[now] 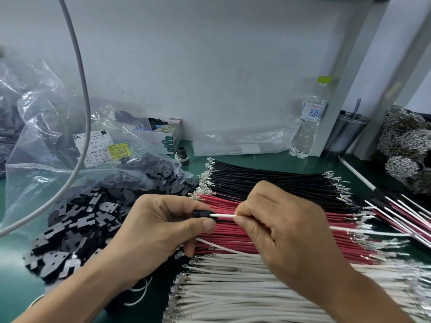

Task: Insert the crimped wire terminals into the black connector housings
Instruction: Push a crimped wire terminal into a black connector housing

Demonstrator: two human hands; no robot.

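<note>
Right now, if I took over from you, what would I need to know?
Left hand: grip on one black connector housing.
Right hand: pinching a white wire, its end at the housing.
Supplies: loose housings piled left; black wires, red wires and white wires in rows on the green mat.
Done: a few finished-looking leads lie at the far right.
Left: seat this wire, then work through the rows.
</note>
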